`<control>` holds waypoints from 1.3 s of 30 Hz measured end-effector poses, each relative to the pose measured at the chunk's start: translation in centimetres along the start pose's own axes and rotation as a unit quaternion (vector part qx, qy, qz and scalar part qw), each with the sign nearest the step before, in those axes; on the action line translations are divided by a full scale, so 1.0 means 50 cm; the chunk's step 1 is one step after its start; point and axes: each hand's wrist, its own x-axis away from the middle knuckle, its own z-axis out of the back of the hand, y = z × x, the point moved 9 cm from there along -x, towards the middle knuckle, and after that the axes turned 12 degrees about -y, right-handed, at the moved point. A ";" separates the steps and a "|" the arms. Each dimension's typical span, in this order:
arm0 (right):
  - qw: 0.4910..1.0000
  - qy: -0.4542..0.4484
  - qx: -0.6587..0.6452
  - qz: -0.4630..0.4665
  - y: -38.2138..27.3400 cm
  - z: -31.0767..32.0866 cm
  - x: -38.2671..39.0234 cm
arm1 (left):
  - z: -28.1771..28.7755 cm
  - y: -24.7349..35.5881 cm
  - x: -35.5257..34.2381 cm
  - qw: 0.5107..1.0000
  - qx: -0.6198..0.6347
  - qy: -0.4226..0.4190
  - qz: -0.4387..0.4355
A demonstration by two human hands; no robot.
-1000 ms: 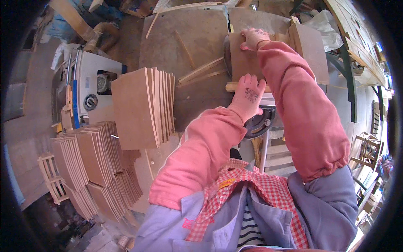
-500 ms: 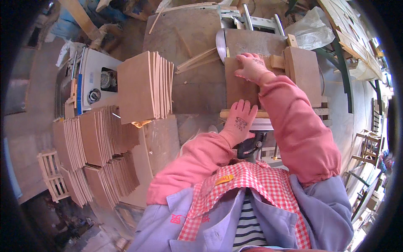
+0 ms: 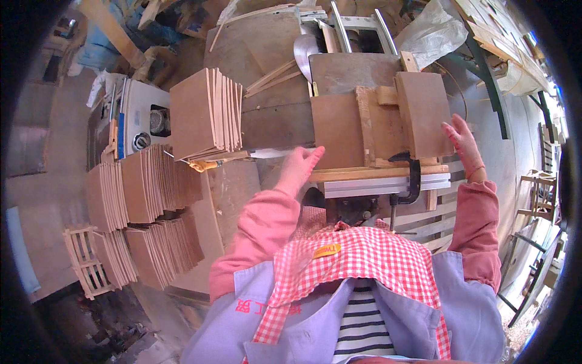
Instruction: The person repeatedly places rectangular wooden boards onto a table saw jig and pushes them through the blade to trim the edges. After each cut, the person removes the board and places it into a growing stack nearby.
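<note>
A flat brown board (image 3: 336, 130) lies on a wooden sled (image 3: 379, 173) on the saw table. My left hand (image 3: 300, 167) reaches to the board's near left corner, and its fingertips touch the edge without a clear grip. A thicker wooden block (image 3: 424, 112) stands on the sled's right side. My right hand (image 3: 464, 142) hovers at the block's right edge with fingers spread and nothing in it. Pink sleeves cover both forearms.
A round saw blade (image 3: 303, 51) rises just beyond the board. A black clamp (image 3: 414, 176) grips the sled's front rail. A stack of cut boards (image 3: 206, 115) stands to the left, with more piles (image 3: 139, 200) below, beside a white machine (image 3: 136, 115) and a wooden crate (image 3: 82, 261).
The sled and board have come back toward me, away from the blade. Both hands lifted off the board: the left went to its near left corner, the right swung out past the block.
</note>
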 end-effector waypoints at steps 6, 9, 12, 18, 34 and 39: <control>0.995 -0.076 -0.067 -0.013 -0.006 -0.045 0.047 | -0.057 -0.013 -0.045 0.992 0.011 -0.122 -0.025; 0.995 -0.057 -0.082 -0.004 -0.021 -0.048 0.051 | -0.009 -0.033 -0.034 0.995 0.045 -0.089 -0.007; 0.998 -0.037 -0.048 0.002 -0.021 -0.041 0.052 | 0.089 -0.023 0.005 0.998 0.057 -0.006 -0.027; 0.998 -0.033 -0.052 0.013 -0.018 -0.041 0.049 | 0.252 0.106 0.103 0.957 -0.193 0.212 -0.043; 0.979 0.002 -0.205 -0.003 0.032 0.052 0.027 | 0.648 0.101 0.294 0.982 0.059 0.171 -0.061; 0.979 0.004 -0.203 0.013 -0.040 0.112 0.060 | 0.668 0.052 0.280 0.979 0.000 0.202 0.007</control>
